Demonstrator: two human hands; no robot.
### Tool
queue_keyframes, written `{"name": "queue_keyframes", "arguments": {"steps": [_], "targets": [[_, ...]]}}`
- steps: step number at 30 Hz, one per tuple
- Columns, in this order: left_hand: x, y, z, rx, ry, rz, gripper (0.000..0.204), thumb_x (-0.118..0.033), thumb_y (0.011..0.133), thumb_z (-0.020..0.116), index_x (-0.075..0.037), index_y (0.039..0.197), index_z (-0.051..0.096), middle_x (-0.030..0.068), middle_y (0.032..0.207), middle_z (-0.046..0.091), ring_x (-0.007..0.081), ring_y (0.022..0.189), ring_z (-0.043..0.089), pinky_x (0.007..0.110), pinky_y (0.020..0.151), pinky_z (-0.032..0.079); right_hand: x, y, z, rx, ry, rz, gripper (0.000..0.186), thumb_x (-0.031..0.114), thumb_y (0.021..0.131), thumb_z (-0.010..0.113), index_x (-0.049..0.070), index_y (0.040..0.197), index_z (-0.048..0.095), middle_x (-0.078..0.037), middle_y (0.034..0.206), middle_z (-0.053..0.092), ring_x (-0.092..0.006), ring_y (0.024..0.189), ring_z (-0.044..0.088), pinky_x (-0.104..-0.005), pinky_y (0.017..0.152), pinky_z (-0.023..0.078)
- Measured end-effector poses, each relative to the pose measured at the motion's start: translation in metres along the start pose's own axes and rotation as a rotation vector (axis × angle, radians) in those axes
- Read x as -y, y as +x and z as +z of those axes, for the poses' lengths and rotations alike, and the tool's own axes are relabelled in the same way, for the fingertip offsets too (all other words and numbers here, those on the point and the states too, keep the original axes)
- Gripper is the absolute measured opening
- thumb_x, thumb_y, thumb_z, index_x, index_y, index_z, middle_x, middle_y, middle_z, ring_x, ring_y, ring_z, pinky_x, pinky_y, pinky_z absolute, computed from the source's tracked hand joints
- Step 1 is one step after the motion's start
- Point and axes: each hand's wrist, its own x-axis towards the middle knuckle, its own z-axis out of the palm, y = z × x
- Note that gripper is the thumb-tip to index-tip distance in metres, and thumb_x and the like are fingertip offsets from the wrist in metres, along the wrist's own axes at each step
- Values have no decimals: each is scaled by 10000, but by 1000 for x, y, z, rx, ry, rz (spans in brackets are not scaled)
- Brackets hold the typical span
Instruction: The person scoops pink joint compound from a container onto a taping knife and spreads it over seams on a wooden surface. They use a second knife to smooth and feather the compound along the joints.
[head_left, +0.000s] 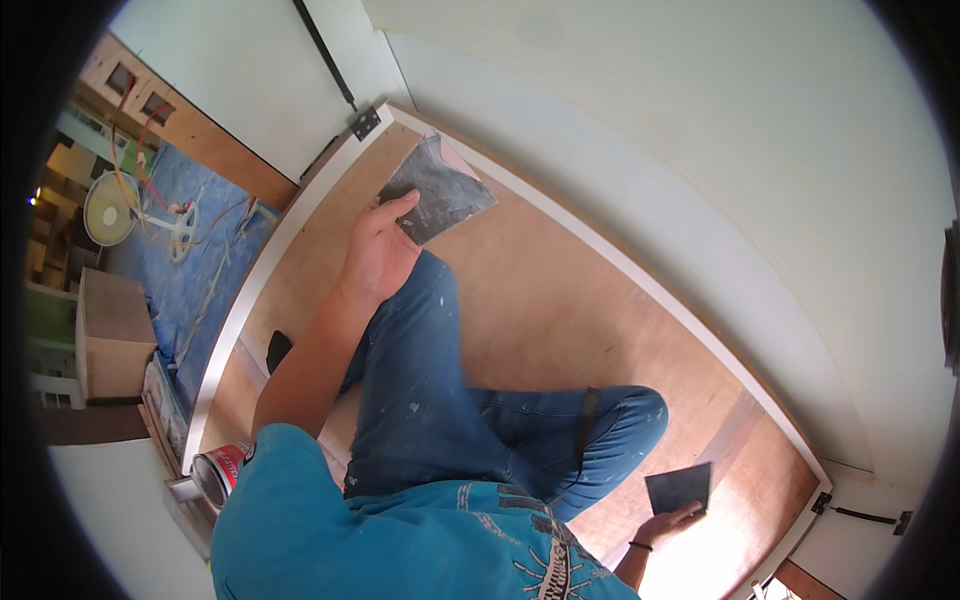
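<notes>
My left hand grips the near edge of a dark grey flat plate, with the thumb across its top. Pale smears cover the plate, and pinkish paste lies along its far corner. It is held above the far left part of a brown wooden panel. Low on the right, my right hand, with a dark band at the wrist, pinches the lower edge of a dark square sheet; whether it is a spreader blade I cannot tell. The two held pieces are well apart.
I sit cross-legged on the panel, inside a raised white rim. An open red tin stands by my left elbow. Gas struts join the corners. A pale wall rises beyond. To the left are a fan, blue floor sheeting and a box.
</notes>
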Motion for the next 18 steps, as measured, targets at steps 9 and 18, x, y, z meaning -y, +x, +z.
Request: {"name": "queue_keyframes", "arguments": {"steps": [9, 18], "targets": [[-40, -51, 141, 443, 839, 648, 366, -141, 1082, 543, 28, 1404, 589, 106, 1291, 688, 151, 1177, 626, 305, 1035, 482, 234, 3, 104, 616, 1044, 157, 406, 349, 1049, 579, 120, 1383, 563, -80, 1332, 613, -202, 1188, 606, -368, 1012, 513], [-92, -117, 193, 900, 1344, 1093, 378, -71, 1018, 556, 11, 1381, 623, 201, 1366, 624, 331, 1207, 623, 402, 1031, 507, 403, -129, 172, 1492, 1349, 701, 395, 374, 1006, 633, 118, 1307, 622, -41, 1253, 697, -225, 1140, 671, -382, 983, 555]]}}
